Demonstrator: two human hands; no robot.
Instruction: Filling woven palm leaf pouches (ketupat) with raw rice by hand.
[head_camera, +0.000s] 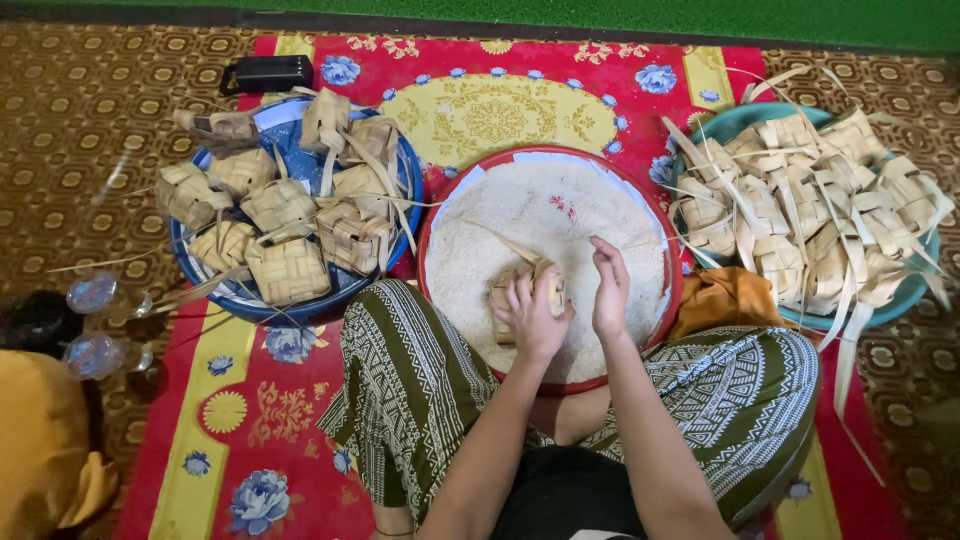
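Head view shows the left hand (533, 318) gripping a woven palm-leaf pouch (520, 288) over the rice tray (650, 215) while the right hand (610, 290), fingers loosely pinched together, apparently feeds rice in, a step needing a steady pouch mouth.

No labels, signs or screens show. The only packages are woven palm-leaf pouches, squarish and pale tan: a heap in the blue basin (400, 190) at left, a bigger heap with long loose strips in the teal basin (900, 295) at right, and 1 pouch (525, 285) on the rice.
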